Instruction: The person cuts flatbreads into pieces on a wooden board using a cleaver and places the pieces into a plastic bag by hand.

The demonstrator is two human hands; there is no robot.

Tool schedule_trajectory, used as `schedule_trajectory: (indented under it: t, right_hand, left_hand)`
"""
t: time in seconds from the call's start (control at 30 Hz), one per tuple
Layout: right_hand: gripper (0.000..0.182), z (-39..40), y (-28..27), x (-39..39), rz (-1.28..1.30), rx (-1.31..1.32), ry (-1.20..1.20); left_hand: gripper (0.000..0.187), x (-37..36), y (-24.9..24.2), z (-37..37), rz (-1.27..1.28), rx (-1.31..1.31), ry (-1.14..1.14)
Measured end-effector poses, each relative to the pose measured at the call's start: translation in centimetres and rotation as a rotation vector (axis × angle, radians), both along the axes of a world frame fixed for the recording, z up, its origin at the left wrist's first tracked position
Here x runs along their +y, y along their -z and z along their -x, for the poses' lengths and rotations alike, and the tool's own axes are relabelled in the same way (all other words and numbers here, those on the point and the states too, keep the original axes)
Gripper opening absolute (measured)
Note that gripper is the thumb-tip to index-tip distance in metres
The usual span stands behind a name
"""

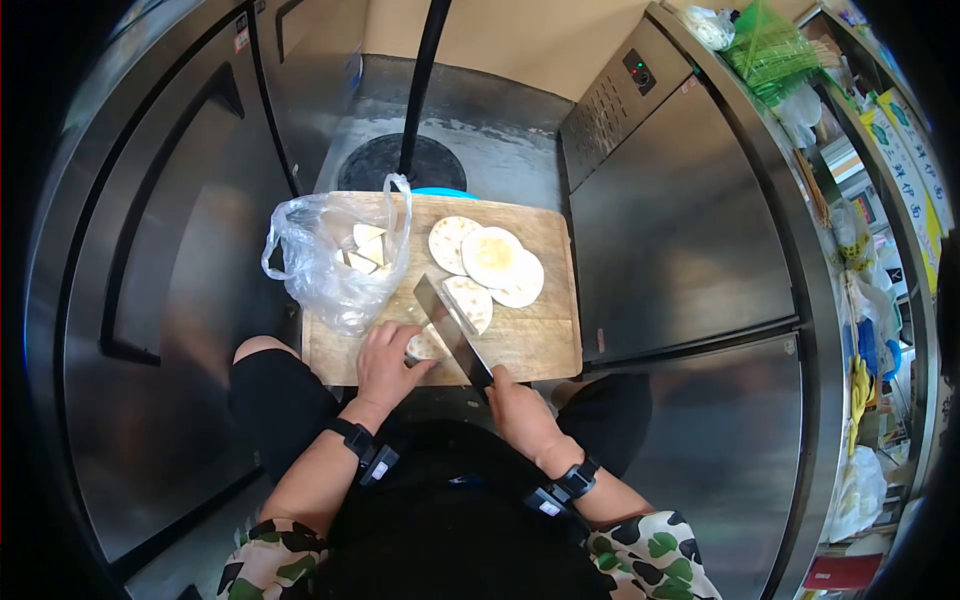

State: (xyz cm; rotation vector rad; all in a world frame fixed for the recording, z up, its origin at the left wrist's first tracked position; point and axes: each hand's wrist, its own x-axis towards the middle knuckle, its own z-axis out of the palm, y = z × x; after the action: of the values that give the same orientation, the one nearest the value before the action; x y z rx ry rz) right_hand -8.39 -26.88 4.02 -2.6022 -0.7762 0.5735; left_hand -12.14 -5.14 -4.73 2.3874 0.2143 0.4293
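Yellow-and-white noodle carton (907, 160), right shelf (858, 120): Chinese characters, apparently "三鲜伊面"
Left steel door's sticker (241, 40): too small to read
Control panel (638, 70), right cabinet (680, 190): markings illegible

Bright, even light falls on the wooden cutting board (540, 340), washing the pale flatbreads (492, 258) on it toward white, while soft glare streaks the stainless-steel refrigerator doors (680, 220) to either side of the board. A wide-angle lens bows the shelving (880, 300) right of the board, and black vignetting rings the frame; fine print there is too small to read.
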Motion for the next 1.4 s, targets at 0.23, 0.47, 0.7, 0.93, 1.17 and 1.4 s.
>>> schedule_trajectory:
  t: [0.23, 0.47, 0.7, 0.93, 1.17, 1.4]
  right_hand:
    - [0.018, -0.2, -0.1, 0.6, 0.067, 0.014, -0.037]
    - [0.018, -0.8, 0.6, 1.0, 0.113, 0.054, -0.053]
    - [0.021, -2.0, 0.3, 3.1, 0.218, 0.183, -0.025]
    - [0.025, -6.4, 2.8, 8.1, 0.083, 0.138, -0.043]
    - [0.024, -5.5, 3.5, 6.7, 0.071, 0.032, -0.060]
    - [0.020, -1.8, -0.1, 3.1, 0.003, 0.014, -0.005]
  left_hand:
    - [0.046, 0.0, -0.1, -0.2, 0.014, -0.041, 0.006]
    - [0.030, -0.2, 1.2, -2.0, 0.079, -0.114, -0.004]
    - [0.024, -0.2, 1.3, -2.6, 0.067, -0.029, -0.032]
    - [0.030, -0.7, 0.9, -2.5, 0.006, -0.024, 0.043]
    - [0.033, -0.7, 1.6, -1.6, 0.101, -0.043, -0.046]
    - [0.036, 0.0, -0.2, 1.1, 0.259, -0.010, 0.023]
